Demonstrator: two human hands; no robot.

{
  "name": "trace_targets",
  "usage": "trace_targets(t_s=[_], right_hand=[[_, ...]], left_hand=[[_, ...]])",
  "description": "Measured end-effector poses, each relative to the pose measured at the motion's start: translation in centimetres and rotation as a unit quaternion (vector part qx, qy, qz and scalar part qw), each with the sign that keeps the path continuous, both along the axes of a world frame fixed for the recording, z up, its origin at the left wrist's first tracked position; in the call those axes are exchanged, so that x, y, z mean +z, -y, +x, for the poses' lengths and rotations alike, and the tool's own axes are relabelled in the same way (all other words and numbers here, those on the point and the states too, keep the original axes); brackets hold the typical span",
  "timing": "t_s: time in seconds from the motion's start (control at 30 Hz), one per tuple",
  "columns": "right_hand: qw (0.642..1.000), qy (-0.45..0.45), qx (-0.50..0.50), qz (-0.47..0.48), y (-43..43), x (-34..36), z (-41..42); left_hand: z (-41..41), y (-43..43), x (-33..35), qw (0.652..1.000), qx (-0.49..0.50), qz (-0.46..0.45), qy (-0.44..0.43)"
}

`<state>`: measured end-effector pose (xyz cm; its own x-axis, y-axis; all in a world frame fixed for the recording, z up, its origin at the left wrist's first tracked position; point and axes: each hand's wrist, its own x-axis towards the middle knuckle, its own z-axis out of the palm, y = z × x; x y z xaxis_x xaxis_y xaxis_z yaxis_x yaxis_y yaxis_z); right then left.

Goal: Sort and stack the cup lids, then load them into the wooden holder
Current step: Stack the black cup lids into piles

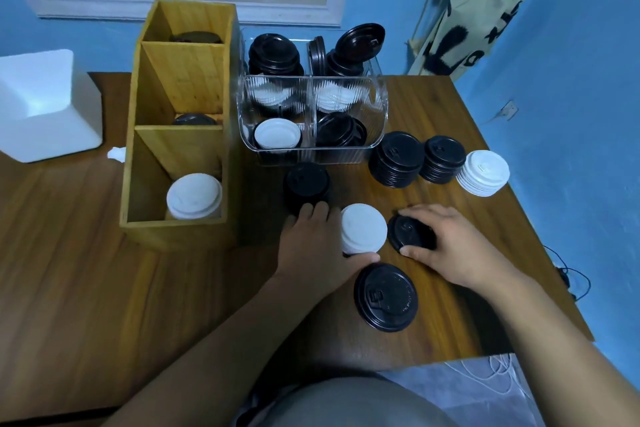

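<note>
White lids (363, 228), frame centre, clasped in your left hand (311, 246); your right hand (446, 246) pinches a black lid (408, 231); colliding could topple them.

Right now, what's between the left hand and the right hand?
Head view: a white lid stack, held by the left hand, and beside it a small black lid, gripped by the right hand.

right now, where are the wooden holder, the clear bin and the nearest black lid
wooden holder (180, 232): head view, near wall
clear bin (346, 153): head view, front wall
nearest black lid (385, 297): head view, top centre
</note>
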<state>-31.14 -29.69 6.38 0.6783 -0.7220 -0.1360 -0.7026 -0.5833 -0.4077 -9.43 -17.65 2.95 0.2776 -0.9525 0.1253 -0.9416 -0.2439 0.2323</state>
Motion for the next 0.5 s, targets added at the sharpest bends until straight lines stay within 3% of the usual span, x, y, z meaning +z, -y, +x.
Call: trace_targets(t_s=[0.13, 0.33, 0.5], right_hand=[[0.999, 0.042, -0.032, 0.001, 0.3, 1.8, -1.0], [0.991, 0.136, 0.003, 0.010, 0.5, 4.4, 3.2], [0.987, 0.131, 0.095, 0.020, 1.4, 4.9, 9.7]], left_hand=[[-0.1, 0.3, 0.5, 1.000, 0.001, 0.008, -0.025], [3.7, -2.5, 0.1, 0.967, 0.089, -0.129, -0.202], [5.7, 0.6, 0.0, 0.939, 0.137, -0.068, -0.308]])
